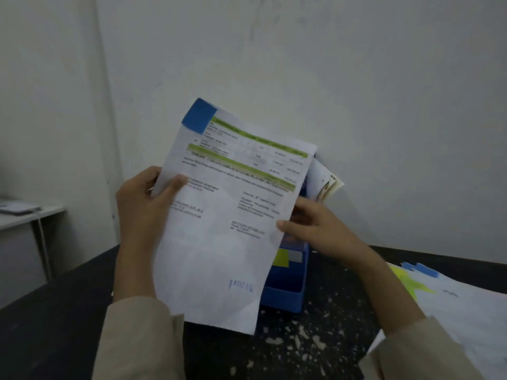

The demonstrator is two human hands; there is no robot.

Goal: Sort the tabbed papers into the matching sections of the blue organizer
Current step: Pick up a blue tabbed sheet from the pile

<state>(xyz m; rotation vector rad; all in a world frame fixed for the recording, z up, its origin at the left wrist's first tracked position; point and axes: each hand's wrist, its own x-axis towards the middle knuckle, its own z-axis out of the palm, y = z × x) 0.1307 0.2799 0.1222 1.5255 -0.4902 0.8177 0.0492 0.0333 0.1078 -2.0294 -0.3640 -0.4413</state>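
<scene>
Pale plaster walls back a dark, paint-flecked worktop (pixel 82 303) where a person in beige sleeves holds up a printed sheet (pixel 227 215) bearing green bands and a blue tab (pixel 198 114) at its upper left corner. Left hand (pixel 142 198) grips the sheet's left edge, thumb curled over the front. Right hand (pixel 315 223) pinches the right edge, thumb on the paper. Directly behind the raised sheet, and partly hidden by it, stands the blue organizer (pixel 288 292), with a yellow label (pixel 280 257) and a grey label (pixel 295 256) on a divider and papers already standing in its rear section. At right on the worktop lies a stack of papers (pixel 461 305) with blue and yellow tabs.
</scene>
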